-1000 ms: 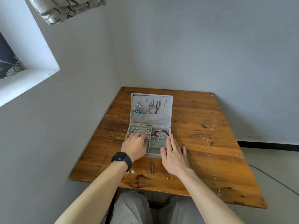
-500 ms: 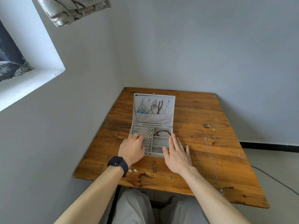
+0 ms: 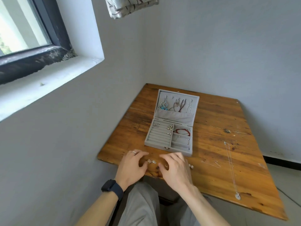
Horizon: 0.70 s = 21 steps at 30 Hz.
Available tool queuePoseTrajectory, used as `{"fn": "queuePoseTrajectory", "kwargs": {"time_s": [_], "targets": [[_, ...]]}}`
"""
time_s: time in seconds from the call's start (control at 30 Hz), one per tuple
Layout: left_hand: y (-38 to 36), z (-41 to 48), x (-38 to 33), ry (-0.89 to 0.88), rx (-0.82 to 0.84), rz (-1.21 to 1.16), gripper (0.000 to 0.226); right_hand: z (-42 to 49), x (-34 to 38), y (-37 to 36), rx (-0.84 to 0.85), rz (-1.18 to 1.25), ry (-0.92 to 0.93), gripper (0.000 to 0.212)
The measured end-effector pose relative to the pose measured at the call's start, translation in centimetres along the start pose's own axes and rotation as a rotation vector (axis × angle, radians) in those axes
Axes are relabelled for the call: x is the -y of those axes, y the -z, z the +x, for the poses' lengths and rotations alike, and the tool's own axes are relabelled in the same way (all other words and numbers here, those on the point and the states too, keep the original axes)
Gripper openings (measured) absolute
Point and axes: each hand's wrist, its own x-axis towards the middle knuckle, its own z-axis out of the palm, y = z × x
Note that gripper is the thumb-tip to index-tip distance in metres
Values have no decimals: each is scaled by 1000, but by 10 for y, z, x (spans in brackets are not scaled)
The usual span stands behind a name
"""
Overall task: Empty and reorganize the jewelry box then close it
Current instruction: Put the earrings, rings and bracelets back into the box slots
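Head view showed left hand [image 3: 132, 167] loosely curled, empty, right hand [image 3: 175, 168] of indeterminate grip, flanking earrings [image 3: 151, 161] at lower centre, judged light, fiddly, best pinched singly.

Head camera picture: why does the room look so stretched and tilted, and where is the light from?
Head view: the wide-angle lens skews the window and stretches the table toward the corner; head view: soft daylight from that window, no glare on the box; head view: the small pieces at the near edge look too tiny to identify.
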Motion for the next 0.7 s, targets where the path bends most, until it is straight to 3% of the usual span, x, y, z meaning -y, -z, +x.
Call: {"fn": "queuePoseTrajectory", "kwargs": {"time_s": [0.17, 0.3, 0.53, 0.7], "targets": [[-5, -2, -2, -56, 15, 85, 32, 3, 14, -15, 49, -105, -37, 31], [-5, 5, 3, -62, 46, 105, 27, 6, 17, -18, 32, -86, -24, 17], [0, 21, 20, 183, -97, -311, 8, 16, 8, 0, 47, 255, -57, 7], [-6, 32, 34, 384, -268, -492, 11, 47, -8, 23, -14, 323, -71, 10]]}}
